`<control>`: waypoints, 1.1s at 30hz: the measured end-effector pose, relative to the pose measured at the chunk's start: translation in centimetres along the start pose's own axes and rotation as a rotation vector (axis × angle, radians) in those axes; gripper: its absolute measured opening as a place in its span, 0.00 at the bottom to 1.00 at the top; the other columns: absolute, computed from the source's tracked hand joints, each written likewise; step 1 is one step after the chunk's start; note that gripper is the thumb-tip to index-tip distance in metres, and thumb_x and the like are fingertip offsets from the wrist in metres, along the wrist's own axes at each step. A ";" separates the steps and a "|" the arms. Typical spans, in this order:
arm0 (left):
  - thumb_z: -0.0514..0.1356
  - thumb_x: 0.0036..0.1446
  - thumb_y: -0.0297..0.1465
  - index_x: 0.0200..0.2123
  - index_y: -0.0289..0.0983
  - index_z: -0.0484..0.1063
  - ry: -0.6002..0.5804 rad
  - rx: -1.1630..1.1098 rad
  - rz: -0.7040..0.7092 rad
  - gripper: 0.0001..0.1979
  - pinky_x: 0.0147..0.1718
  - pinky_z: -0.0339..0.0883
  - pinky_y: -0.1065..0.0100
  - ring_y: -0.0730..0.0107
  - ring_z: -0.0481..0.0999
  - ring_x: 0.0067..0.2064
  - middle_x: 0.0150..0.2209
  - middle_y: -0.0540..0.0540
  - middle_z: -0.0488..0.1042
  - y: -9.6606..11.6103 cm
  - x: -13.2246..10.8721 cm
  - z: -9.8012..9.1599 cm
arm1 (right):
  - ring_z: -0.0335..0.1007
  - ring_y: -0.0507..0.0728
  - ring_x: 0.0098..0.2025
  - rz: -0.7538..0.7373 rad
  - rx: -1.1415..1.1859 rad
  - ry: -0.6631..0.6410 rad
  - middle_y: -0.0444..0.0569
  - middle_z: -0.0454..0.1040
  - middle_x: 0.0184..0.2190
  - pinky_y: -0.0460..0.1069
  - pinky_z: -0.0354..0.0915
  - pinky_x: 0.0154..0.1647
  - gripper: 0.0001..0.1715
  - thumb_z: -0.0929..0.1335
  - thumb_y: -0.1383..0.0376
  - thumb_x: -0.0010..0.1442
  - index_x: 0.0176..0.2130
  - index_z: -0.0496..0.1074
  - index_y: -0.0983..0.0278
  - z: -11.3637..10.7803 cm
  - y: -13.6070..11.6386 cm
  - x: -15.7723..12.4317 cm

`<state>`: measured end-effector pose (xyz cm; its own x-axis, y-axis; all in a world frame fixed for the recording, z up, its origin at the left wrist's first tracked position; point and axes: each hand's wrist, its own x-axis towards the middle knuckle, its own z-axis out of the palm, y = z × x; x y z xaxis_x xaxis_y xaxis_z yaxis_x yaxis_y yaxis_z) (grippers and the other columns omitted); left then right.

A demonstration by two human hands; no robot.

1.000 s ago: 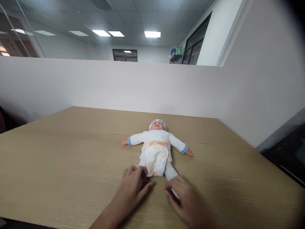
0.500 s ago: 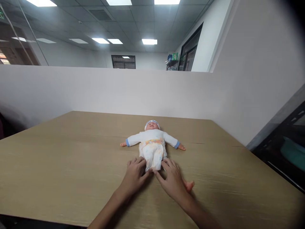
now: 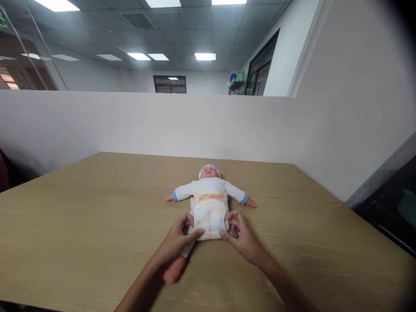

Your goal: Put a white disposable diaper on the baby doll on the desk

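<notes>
At the far left edge of your view, a dark maroon shape [image 3: 3,173] shows beside the tan tabletop [image 3: 81,225], too little of it to name. Behind the table runs a low pale wall [image 3: 146,121], and above it, left of the middle, you can see a small barred window [image 3: 170,89] in the back of the room. Nearer to you, the doll's outstretched arm [image 3: 185,190] in a white sleeve with a blue cuff rests on the table. Below it is your left hand [image 3: 182,234], its thumb lying on the lower corner of the diaper [image 3: 209,216] and its fingers curled at that side; whether they pinch the edge, you cannot tell. One bare foot [image 3: 174,269] of the doll shows beside your left wrist. Between your hands, which are apart, the doll [image 3: 209,186] lies on its back near the middle of the table, head away from you, wearing a lettered white headband [image 3: 209,167], a white top and the diaper with its orange waistband. To the right, your right hand [image 3: 242,238] has thumb and fingers at the diaper's other side edge; how firmly they grip, you cannot tell. Its other leg is mostly hidden there. Farther right, a large barred window [image 3: 262,65] stands beyond the wall, and something black [image 3: 390,216] fills the right edge.
</notes>
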<state>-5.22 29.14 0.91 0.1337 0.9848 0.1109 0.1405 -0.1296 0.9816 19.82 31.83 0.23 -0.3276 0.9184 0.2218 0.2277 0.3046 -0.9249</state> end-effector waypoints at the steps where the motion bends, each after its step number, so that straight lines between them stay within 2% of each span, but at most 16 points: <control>1: 0.71 0.55 0.44 0.35 0.39 0.63 0.004 -0.029 -0.015 0.22 0.37 0.63 0.69 0.68 0.69 0.37 0.34 0.52 0.69 -0.2 0.0 -0.1 | 0.59 0.52 0.27 0.016 0.042 0.006 0.36 0.67 0.29 0.48 0.56 0.31 0.23 0.72 0.53 0.62 0.45 0.56 0.57 -0.3 0.3 0.0; 4: 0.73 0.52 0.44 0.38 0.40 0.60 0.019 -0.126 -0.047 0.26 0.36 0.63 0.70 0.70 0.70 0.37 0.35 0.53 0.69 -0.5 0.0 -0.1 | 0.61 0.52 0.27 0.069 0.071 0.046 0.38 0.71 0.28 0.48 0.57 0.30 0.24 0.73 0.52 0.62 0.45 0.58 0.58 -0.7 0.6 -0.3; 8: 0.75 0.50 0.44 0.45 0.41 0.60 0.051 -0.172 -0.112 0.30 0.38 0.66 0.69 0.68 0.73 0.38 0.35 0.53 0.72 -0.8 -0.2 0.0 | 0.63 0.53 0.26 0.128 -0.053 0.145 0.43 0.78 0.32 0.49 0.60 0.31 0.28 0.76 0.50 0.57 0.47 0.61 0.59 -0.3 0.4 -0.8; 11: 0.75 0.49 0.47 0.47 0.39 0.63 0.091 -0.118 -0.143 0.32 0.39 0.67 0.67 0.66 0.74 0.39 0.35 0.52 0.72 -1.1 -0.3 -0.1 | 0.66 0.55 0.27 0.178 -0.075 0.204 0.41 0.76 0.28 0.51 0.62 0.33 0.28 0.75 0.47 0.57 0.45 0.64 0.59 0.1 0.5 -1.0; 14: 0.75 0.48 0.49 0.47 0.38 0.67 0.079 -0.094 -0.177 0.32 0.40 0.68 0.66 0.64 0.75 0.40 0.36 0.49 0.74 -1.1 -0.2 -0.2 | 0.71 0.59 0.32 0.205 -0.026 0.236 0.43 0.75 0.27 0.53 0.65 0.36 0.27 0.75 0.45 0.57 0.44 0.67 0.60 0.3 0.9 -1.1; 20: 0.75 0.48 0.50 0.41 0.36 0.73 0.053 -0.078 -0.169 0.28 0.42 0.68 0.65 0.59 0.77 0.42 0.38 0.45 0.78 -0.5 0.2 -0.1 | 0.74 0.60 0.34 0.213 0.034 0.189 0.49 0.80 0.31 0.52 0.66 0.35 0.26 0.75 0.43 0.57 0.41 0.75 0.62 0.5 0.8 -1.0; 26: 0.73 0.53 0.48 0.39 0.35 0.77 -0.005 -0.074 -0.129 0.23 0.42 0.67 0.66 0.61 0.77 0.42 0.38 0.45 0.79 -0.3 0.2 -0.1 | 0.69 0.57 0.31 0.163 -0.121 0.122 0.48 0.80 0.32 0.50 0.60 0.31 0.25 0.73 0.44 0.60 0.39 0.81 0.62 0.5 -0.4 -1.1; 30: 0.74 0.52 0.47 0.40 0.34 0.79 -0.040 -0.165 -0.180 0.23 0.40 0.67 0.67 0.63 0.77 0.40 0.37 0.46 0.80 0.0 0.4 -0.3 | 0.71 0.59 0.33 0.104 -0.173 0.146 0.47 0.78 0.30 0.50 0.63 0.34 0.24 0.73 0.44 0.59 0.33 0.82 0.62 0.5 -0.4 -0.6; 33: 0.76 0.48 0.46 0.42 0.33 0.80 -0.096 -0.270 -0.233 0.25 0.41 0.69 0.66 0.62 0.79 0.39 0.37 0.45 0.81 1.0 0.9 -0.6 | 0.71 0.60 0.32 0.072 -0.148 0.160 0.47 0.77 0.28 0.50 0.64 0.32 0.24 0.73 0.44 0.58 0.31 0.81 0.61 0.5 -0.5 0.3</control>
<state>-5.57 30.01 2.06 0.2215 0.9674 -0.1231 -0.0845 0.1449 0.9858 19.13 31.81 0.56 -0.1593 0.9638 0.2140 0.3808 0.2600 -0.8873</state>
